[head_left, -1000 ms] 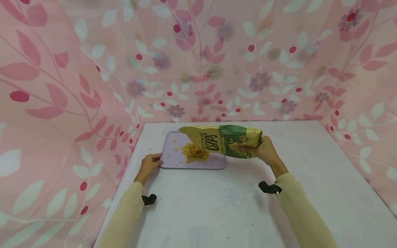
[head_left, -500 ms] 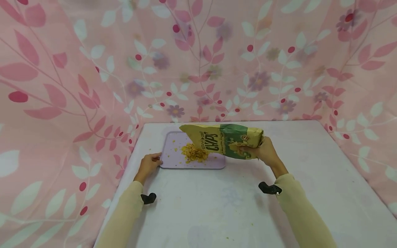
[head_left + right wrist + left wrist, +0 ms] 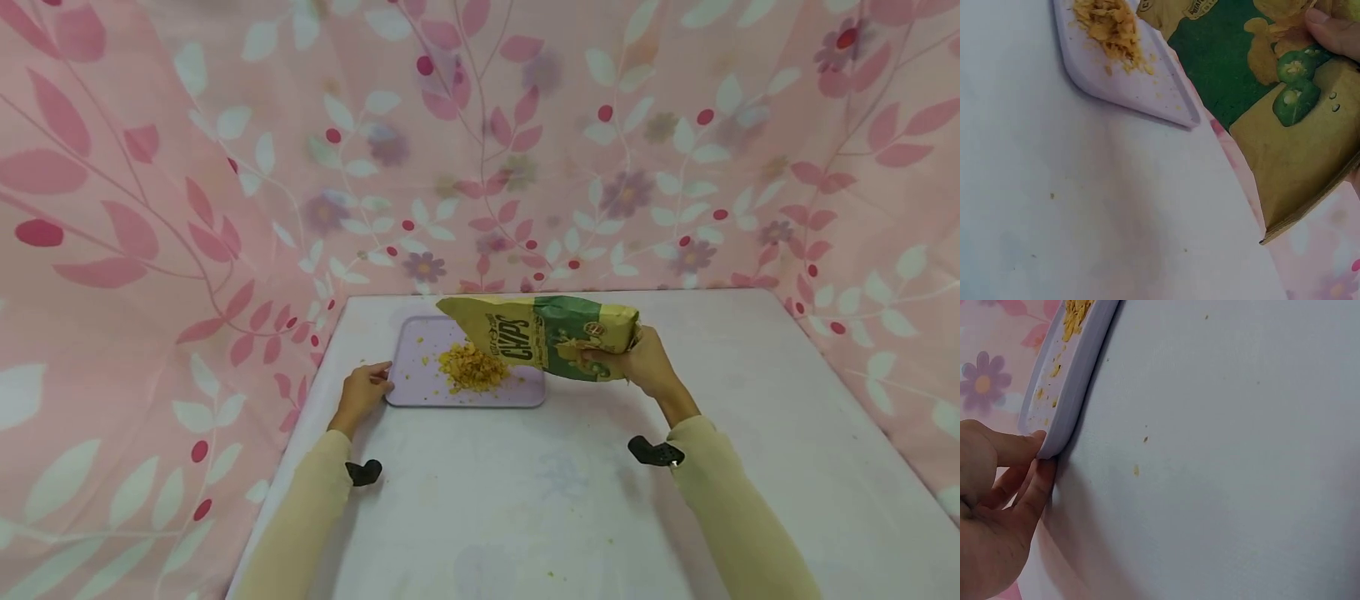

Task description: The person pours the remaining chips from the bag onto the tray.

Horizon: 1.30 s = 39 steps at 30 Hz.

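Note:
A yellow and green chip bag (image 3: 573, 337) lies tipped on its side in the air, its mouth end over a lilac tray (image 3: 408, 392). My right hand (image 3: 647, 364) grips it by the bottom end, thumb across the printed front. On the tray sits a heap of crushed yellow chips (image 3: 471, 368), partly hidden behind the bag. At the tray's left end my left hand (image 3: 362, 393) pinches the rim. In the left wrist view, the thumb (image 3: 1029, 445) is on the rim and fingers are beneath the corner.
The tray rests toward the back of a white-covered table (image 3: 480, 500). Small crumbs (image 3: 551, 574) are scattered on the cloth. A pink floral curtain (image 3: 480, 150) hangs behind the table and along both sides.
The bag has risen very slightly in the right hand, and a little more of the heap's right side shows. The left hand stays at the tray's corner.

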{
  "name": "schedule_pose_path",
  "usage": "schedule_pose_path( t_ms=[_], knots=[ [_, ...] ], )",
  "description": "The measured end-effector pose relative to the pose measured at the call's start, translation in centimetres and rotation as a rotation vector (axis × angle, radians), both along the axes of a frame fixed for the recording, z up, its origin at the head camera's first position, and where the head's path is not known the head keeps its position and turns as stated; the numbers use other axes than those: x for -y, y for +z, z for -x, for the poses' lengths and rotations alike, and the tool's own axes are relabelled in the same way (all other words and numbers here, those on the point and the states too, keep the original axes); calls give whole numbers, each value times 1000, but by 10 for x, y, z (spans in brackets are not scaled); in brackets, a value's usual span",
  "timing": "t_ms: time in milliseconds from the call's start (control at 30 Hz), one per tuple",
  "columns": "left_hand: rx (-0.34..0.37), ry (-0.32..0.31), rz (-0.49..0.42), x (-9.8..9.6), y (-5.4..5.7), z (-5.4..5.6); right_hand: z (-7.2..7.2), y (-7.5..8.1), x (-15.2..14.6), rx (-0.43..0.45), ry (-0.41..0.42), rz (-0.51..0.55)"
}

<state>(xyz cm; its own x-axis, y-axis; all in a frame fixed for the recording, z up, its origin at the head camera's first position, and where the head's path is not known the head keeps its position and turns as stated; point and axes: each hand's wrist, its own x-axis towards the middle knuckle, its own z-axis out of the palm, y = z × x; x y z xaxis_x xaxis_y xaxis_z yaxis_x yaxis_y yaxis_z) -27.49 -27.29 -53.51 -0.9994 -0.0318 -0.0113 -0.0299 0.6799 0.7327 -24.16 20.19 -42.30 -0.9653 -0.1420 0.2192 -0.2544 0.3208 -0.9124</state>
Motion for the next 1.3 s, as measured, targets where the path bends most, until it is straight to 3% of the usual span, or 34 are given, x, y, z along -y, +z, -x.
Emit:
schedule_pose_path(
  t_ms=[67, 133, 300, 333, 400, 533, 667, 767, 833, 900, 1000, 1100, 1300],
  knots=[
    [6, 1, -6, 0, 1, 0, -2, -1, 0, 50, -27, -47],
    [10, 0, -7, 1, 2, 1, -1, 0, 0, 35, -29, -41],
    [29, 2, -2, 3, 3, 0, 6, 4, -1, -143, 66, 132],
    [34, 5, -3, 3, 2, 0, 7, 3, -2, -144, 82, 148],
    [37, 10, -8, 3, 2, 0, 8, 1, -1, -116, 107, 136],
    [22, 12, -19, 2, 2, 2, 6, -1, -2, 48, 52, 12],
    [9, 0, -9, 0, 1, 5, 6, 1, -3, 1, 12, 3],
    [14, 0, 1, 1, -2, 4, 8, 3, -3, -117, 67, 127],
    [16, -1, 7, 2, -3, 3, 8, 2, -3, -137, 86, 159],
    [21, 0, 7, 3, -4, 2, 8, 1, -2, -111, 90, 141],
    [23, 11, 7, 5, -3, -1, 5, -3, 0, -11, 51, 27],
    [30, 16, 3, 5, -2, -2, 4, -5, 0, 8, 40, 12],
    [25, -10, 8, 2, 0, 0, 3, 1, -3, -155, 34, 112]
  ],
)
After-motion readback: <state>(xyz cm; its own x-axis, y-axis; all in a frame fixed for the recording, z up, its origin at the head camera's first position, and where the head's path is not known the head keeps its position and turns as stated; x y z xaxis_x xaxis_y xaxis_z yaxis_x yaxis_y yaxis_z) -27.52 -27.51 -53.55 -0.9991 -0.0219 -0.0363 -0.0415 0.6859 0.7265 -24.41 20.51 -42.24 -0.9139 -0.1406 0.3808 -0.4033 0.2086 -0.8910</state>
